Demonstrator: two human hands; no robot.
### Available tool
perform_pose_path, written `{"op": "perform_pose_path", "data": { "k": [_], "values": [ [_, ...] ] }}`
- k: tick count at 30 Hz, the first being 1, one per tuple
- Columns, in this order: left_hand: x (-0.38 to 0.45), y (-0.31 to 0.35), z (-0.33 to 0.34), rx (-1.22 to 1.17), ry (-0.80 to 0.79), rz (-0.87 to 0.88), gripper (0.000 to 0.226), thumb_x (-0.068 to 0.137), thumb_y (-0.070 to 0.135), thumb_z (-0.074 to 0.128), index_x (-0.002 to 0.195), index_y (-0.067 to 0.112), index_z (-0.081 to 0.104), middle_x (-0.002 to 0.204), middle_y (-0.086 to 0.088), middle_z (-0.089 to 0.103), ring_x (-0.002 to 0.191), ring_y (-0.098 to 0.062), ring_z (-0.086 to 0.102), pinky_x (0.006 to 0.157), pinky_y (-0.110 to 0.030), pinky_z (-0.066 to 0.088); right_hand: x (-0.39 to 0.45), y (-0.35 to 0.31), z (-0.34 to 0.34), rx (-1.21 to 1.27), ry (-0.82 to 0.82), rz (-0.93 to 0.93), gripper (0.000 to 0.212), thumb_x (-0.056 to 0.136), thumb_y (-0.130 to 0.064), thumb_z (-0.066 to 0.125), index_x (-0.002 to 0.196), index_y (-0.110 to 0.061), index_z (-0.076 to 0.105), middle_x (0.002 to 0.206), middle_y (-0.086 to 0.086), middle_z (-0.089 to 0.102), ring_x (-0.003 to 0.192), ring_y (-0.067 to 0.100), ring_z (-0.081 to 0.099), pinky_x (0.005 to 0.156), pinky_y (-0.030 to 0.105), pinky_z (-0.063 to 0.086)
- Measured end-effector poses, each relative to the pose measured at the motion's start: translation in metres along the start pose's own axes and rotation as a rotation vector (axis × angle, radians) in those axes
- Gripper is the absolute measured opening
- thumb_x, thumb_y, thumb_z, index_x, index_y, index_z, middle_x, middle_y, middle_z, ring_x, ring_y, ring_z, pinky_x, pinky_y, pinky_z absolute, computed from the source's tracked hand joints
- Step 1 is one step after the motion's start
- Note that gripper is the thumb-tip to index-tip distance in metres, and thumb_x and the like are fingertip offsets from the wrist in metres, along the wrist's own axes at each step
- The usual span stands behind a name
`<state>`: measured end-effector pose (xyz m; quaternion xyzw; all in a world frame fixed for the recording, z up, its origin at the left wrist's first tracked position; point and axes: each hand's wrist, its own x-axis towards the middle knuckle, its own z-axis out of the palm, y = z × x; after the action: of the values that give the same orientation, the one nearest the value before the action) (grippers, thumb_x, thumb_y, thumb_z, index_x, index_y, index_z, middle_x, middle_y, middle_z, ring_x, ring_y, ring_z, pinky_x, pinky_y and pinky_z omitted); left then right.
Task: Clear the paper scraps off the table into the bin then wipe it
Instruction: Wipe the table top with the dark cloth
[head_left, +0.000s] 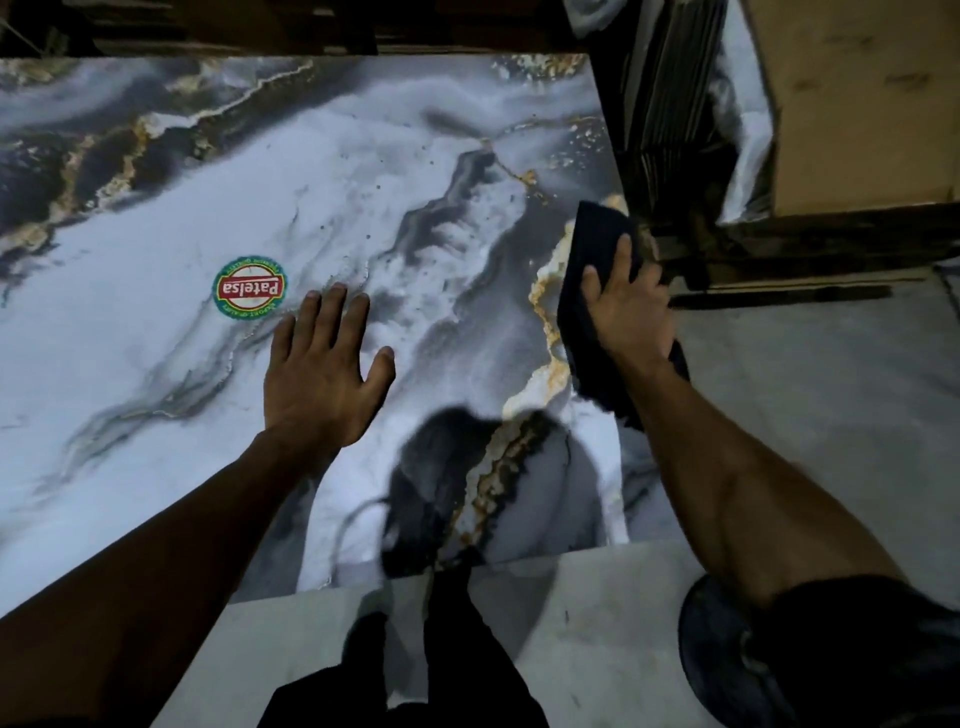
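Marbled grey-white tabletop (156, 364) with gold veins fills most of the frame. At centre left sits a round green-rimmed sticker (250, 288) reading "Patelsa", seen upside down; its smaller rim lettering is too fine to read. Just right of it the left hand (322, 374) lies flat, fingers spread. At the table's right edge the right hand (631, 306) presses a dark cloth (589, 301). No paper scraps show, so wiping seems the step in hand; next calls for sweeping the cloth leftward. A bin isn't identifiable.
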<state>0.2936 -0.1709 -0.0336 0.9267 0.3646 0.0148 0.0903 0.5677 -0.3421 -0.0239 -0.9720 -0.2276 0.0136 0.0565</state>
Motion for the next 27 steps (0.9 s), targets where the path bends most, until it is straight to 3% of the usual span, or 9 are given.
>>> {"op": "perform_pose_path", "data": {
  "k": [3,6,10,13,16,20,22,24,27],
  "values": [
    [-0.001,-0.002,0.000,-0.019,-0.002,0.010,0.068,0.094,0.057,0.024,0.154,0.025,0.019,0.163,-0.003,0.015,0.150,-0.024,0.009,0.120,-0.045,0.010,-0.060,0.021,-0.003,-0.015,-0.008,0.034,0.068,0.098,-0.053,0.032,0.153,-0.012,0.029,0.127,0.030,0.050,0.103,0.047,0.056,0.081,0.051,0.048],
    [0.001,-0.003,0.001,-0.026,-0.001,0.020,0.069,0.094,0.058,0.023,0.154,0.023,0.019,0.163,-0.004,0.015,0.150,-0.025,0.009,0.120,-0.045,0.009,-0.113,0.040,-0.005,-0.041,0.000,0.079,0.072,0.094,-0.055,0.024,0.149,-0.010,0.035,0.113,0.028,0.056,0.091,0.046,0.059,0.070,0.048,0.050],
    [0.001,-0.005,0.000,-0.041,-0.019,0.037,0.069,0.094,0.057,0.023,0.154,0.022,0.018,0.163,-0.006,0.015,0.150,-0.027,0.008,0.120,-0.046,0.009,-0.175,0.061,-0.002,-0.060,0.005,0.196,0.071,0.094,-0.055,0.023,0.146,-0.009,0.040,0.109,0.028,0.058,0.087,0.045,0.060,0.066,0.048,0.051],
    [-0.001,-0.004,-0.002,-0.044,-0.033,0.054,0.069,0.094,0.055,0.025,0.154,0.020,0.019,0.162,-0.009,0.015,0.150,-0.029,0.009,0.119,-0.048,0.009,-0.204,0.068,-0.001,-0.002,0.022,0.309,0.066,0.098,-0.051,0.030,0.149,-0.010,0.035,0.117,0.031,0.055,0.097,0.048,0.057,0.078,0.053,0.048],
    [0.004,-0.006,-0.015,-0.075,-0.148,0.048,0.073,0.091,0.056,0.021,0.154,0.019,0.016,0.163,-0.011,0.009,0.150,-0.031,0.005,0.120,-0.049,0.008,-0.210,0.054,0.001,0.079,0.038,0.441,0.063,0.100,-0.049,0.030,0.153,-0.015,0.027,0.134,0.032,0.045,0.117,0.049,0.048,0.096,0.055,0.040],
    [-0.016,-0.007,-0.032,-0.093,-0.195,0.105,0.074,0.089,0.054,0.022,0.151,0.014,0.026,0.158,-0.015,0.022,0.146,-0.035,0.019,0.117,-0.054,0.019,-0.227,0.024,0.000,0.117,-0.019,0.477,0.065,0.100,-0.049,0.022,0.156,-0.019,0.015,0.160,0.026,0.010,0.148,0.042,0.008,0.118,0.054,0.008],
    [-0.039,-0.013,-0.031,-0.077,-0.187,0.132,0.072,0.090,0.052,0.024,0.150,0.013,0.029,0.157,-0.015,0.026,0.144,-0.036,0.022,0.116,-0.054,0.021,-0.242,0.007,0.004,0.104,-0.034,0.423,0.066,0.099,-0.049,0.018,0.157,-0.018,0.012,0.162,0.023,-0.001,0.150,0.039,-0.003,0.120,0.052,-0.001],
    [-0.058,-0.019,-0.029,-0.065,-0.217,0.153,0.072,0.089,0.052,0.023,0.150,0.014,0.030,0.157,-0.014,0.026,0.145,-0.035,0.022,0.117,-0.053,0.020,-0.258,-0.019,0.004,0.106,-0.018,0.367,0.073,0.093,-0.052,0.010,0.156,-0.017,0.015,0.162,0.025,0.001,0.150,0.040,-0.002,0.119,0.053,-0.002],
    [-0.078,-0.025,-0.032,-0.120,-0.214,0.171,0.072,0.088,0.052,0.019,0.144,0.011,0.038,0.150,-0.016,0.036,0.139,-0.037,0.031,0.113,-0.053,0.028,-0.278,-0.058,0.008,0.100,-0.057,0.313,0.069,0.095,-0.051,0.015,0.156,-0.018,0.014,0.161,0.026,0.000,0.150,0.040,-0.002,0.119,0.055,-0.002]
  ]
}}
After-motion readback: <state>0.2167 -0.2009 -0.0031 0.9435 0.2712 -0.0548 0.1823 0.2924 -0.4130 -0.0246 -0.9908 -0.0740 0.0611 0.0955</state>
